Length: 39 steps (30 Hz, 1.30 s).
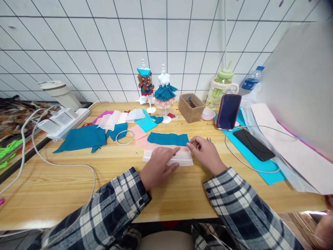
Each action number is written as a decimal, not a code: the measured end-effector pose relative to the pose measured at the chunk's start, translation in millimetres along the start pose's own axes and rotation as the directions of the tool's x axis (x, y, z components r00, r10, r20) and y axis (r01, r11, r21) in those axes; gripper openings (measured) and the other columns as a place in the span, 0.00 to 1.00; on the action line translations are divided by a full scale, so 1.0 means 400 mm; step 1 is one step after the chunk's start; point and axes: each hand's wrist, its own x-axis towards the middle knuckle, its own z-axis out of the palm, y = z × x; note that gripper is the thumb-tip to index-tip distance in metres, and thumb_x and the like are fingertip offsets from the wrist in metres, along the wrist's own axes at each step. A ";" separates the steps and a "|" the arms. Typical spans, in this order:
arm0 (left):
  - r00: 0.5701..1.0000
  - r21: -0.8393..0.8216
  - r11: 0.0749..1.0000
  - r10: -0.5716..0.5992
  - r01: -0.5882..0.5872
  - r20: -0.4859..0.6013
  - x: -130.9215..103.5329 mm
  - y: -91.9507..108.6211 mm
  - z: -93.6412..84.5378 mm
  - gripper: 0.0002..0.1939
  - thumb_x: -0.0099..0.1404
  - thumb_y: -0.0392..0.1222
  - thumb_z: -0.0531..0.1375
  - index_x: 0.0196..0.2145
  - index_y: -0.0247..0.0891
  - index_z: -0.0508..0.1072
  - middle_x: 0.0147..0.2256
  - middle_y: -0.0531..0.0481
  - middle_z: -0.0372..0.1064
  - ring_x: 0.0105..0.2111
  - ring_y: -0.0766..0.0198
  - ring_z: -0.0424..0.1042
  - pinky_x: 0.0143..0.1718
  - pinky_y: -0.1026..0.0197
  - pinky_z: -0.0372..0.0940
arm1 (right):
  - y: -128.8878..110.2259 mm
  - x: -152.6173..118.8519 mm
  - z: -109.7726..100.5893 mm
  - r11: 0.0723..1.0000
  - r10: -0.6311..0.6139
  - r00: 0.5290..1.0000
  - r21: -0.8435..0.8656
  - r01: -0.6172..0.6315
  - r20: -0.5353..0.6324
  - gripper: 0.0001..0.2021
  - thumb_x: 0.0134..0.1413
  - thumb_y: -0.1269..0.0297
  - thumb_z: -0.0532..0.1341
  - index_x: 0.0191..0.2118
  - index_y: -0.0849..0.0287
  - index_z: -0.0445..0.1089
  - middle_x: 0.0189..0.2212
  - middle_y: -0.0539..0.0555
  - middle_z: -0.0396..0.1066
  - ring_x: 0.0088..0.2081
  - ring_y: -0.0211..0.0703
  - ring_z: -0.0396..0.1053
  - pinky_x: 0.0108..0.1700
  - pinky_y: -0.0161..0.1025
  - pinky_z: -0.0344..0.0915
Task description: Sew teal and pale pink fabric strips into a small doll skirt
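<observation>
In front of me lies a stack of paper strips: a teal strip [168, 139] at the back, a pink strip [153, 147] in the middle and a white strip [186, 160] at the front. My left hand [160, 165] rests over the pink and white strips, fingers stretched out and pressing on them. At the right end of the stack, my right hand [205, 151] has thumb and forefinger pinched at the corner where the pink and teal strips meet. A small grey pointed tip shows behind its fingers; what it belongs to is hidden.
Two small dress forms [165, 92] in ruffled skirts stand by the tiled wall, beside a cardboard box [191, 107]. Teal sheets [83, 139] and a ring [125, 137] lie left. A propped phone [229, 111], a black phone [253, 144] and a cable are right.
</observation>
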 end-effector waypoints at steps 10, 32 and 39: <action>0.646 -0.460 0.846 -0.514 0.271 -0.565 0.012 -0.204 -0.131 0.19 0.68 0.47 0.49 0.51 0.36 0.70 0.35 0.49 0.70 0.38 0.62 0.69 0.44 0.60 0.64 | -0.223 -0.009 0.125 0.665 -0.594 0.684 -0.221 0.713 0.423 0.11 0.59 0.57 0.58 0.38 0.59 0.72 0.37 0.57 0.70 0.40 0.48 0.63 0.38 0.41 0.57; 0.552 -0.589 0.096 -0.493 0.803 0.673 0.002 -0.136 -0.112 0.33 0.52 0.69 0.60 0.33 0.31 0.78 0.25 0.44 0.75 0.25 0.63 0.73 0.26 0.66 0.63 | -0.178 0.008 0.099 0.606 -0.637 0.748 -0.479 0.635 0.187 0.06 0.58 0.72 0.58 0.29 0.58 0.66 0.27 0.53 0.65 0.33 0.44 0.57 0.28 0.41 0.43; 0.505 -0.528 0.143 -0.573 0.837 0.645 0.004 -0.129 -0.113 0.31 0.51 0.67 0.62 0.26 0.30 0.76 0.27 0.39 0.77 0.26 0.60 0.75 0.26 0.64 0.65 | -0.183 0.000 0.098 0.541 -0.702 0.663 -0.410 0.734 0.260 0.07 0.58 0.74 0.55 0.30 0.58 0.66 0.29 0.53 0.66 0.32 0.43 0.57 0.29 0.42 0.45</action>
